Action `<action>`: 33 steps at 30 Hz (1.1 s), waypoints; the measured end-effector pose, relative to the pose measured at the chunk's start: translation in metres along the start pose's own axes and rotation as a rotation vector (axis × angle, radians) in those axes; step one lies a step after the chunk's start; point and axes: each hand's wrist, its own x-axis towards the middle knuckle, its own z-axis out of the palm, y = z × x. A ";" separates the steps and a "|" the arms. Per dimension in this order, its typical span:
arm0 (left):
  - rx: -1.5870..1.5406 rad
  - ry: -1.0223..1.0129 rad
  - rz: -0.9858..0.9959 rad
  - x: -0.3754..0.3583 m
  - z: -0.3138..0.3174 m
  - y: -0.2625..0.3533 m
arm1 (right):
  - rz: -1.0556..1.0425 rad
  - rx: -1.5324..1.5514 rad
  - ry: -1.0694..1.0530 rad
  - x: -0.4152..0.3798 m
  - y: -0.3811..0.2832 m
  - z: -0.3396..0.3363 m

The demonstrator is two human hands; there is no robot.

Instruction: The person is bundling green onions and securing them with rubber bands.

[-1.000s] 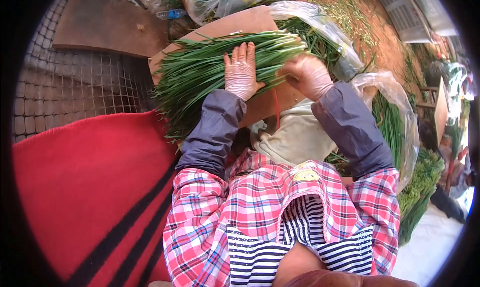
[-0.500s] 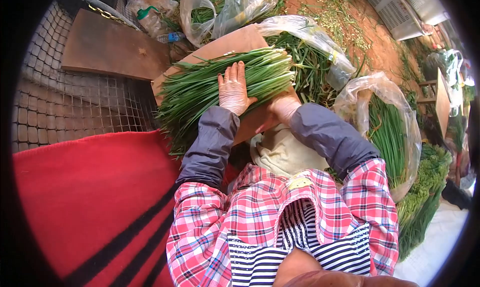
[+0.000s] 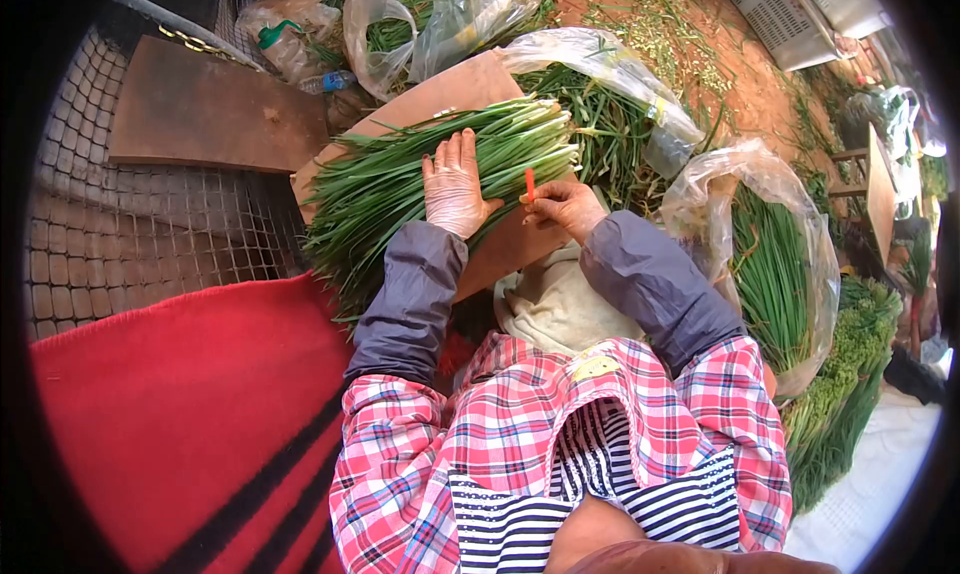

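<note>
A thick bundle of long green chives [image 3: 400, 174] lies across a brown board [image 3: 480, 79], its pale ends to the right. My left hand [image 3: 455, 189] rests flat on top of the bundle, fingers stretched out. By the pale ends, my right hand [image 3: 568, 209] pinches a small orange-red strip [image 3: 530, 184] that sticks up from the fingertips. The exact kind of this strip is too small to tell. Beneath the board's near edge shows a cream cloth [image 3: 560, 304].
Clear plastic bags of greens [image 3: 770, 264] stand at the right and beyond the board. A brown panel [image 3: 215, 104] lies on black netting [image 3: 90, 254] at the left. A red blanket [image 3: 180, 394] covers the near left. Grey crates [image 3: 780, 19] stand far right.
My right hand has come up from beneath the board's edge beside the bundle, and the orange-red strip now shows in its fingers. My left hand stays on the chives.
</note>
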 end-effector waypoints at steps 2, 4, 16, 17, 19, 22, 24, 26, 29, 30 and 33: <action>-0.001 -0.006 -0.013 0.000 -0.001 0.002 | 0.093 0.124 0.072 -0.006 -0.003 0.007; -0.013 0.002 -0.021 0.000 -0.002 0.005 | 0.080 0.183 0.105 -0.006 0.005 0.010; -0.042 0.123 -0.029 -0.012 -0.001 0.017 | -0.487 -1.506 0.390 0.038 -0.118 -0.017; -0.052 0.116 -0.030 -0.011 -0.003 0.018 | -0.328 -1.384 0.283 0.045 -0.120 -0.020; -0.060 0.122 -0.020 -0.012 -0.004 0.017 | -0.217 -1.102 0.161 0.061 -0.108 -0.030; -0.063 0.125 -0.002 -0.013 -0.003 0.015 | -0.258 -0.656 0.111 0.070 -0.088 -0.035; -0.063 0.123 0.005 -0.013 -0.004 0.016 | -0.260 -0.643 0.116 0.072 -0.086 -0.036; -0.059 0.119 0.009 -0.012 -0.005 0.016 | -0.393 -0.807 0.203 0.077 -0.076 -0.038; -0.069 0.109 -0.011 -0.011 -0.007 0.016 | -0.395 -0.614 0.357 0.079 -0.079 -0.055; -0.058 0.116 -0.009 -0.011 -0.006 0.016 | -0.465 -0.661 0.450 0.072 -0.089 -0.067; -0.085 0.103 -0.011 -0.010 -0.006 0.016 | -0.383 -0.907 0.808 0.021 -0.114 -0.127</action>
